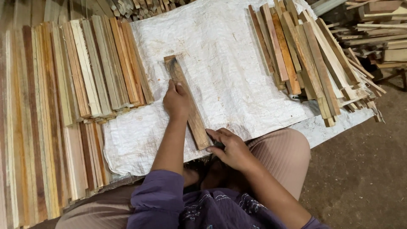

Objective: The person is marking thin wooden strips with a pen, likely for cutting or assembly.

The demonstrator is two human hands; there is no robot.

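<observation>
Fingers of the left hand [177, 101] lie flat and loosely spread, pressing down on the middle of a wooden slat [188, 102], not curled around it. In the head view, that slat rests on a white woven sack [237, 80] with its long axis running from about eleven o'clock at the far end to five o'clock at the near end, close to the person's lap. The right hand [231, 148] sits at the slat's near end, toward five o'clock from the left hand, its fingers bent and touching the end; something dark shows under the fingertips, possibly a small tool, though I cannot tell for sure. A row of finished slats [76, 76] lies at nine o'clock from the left hand, and a looser stack of slats [305, 55] lies at two o'clock, well apart from both hands.
</observation>
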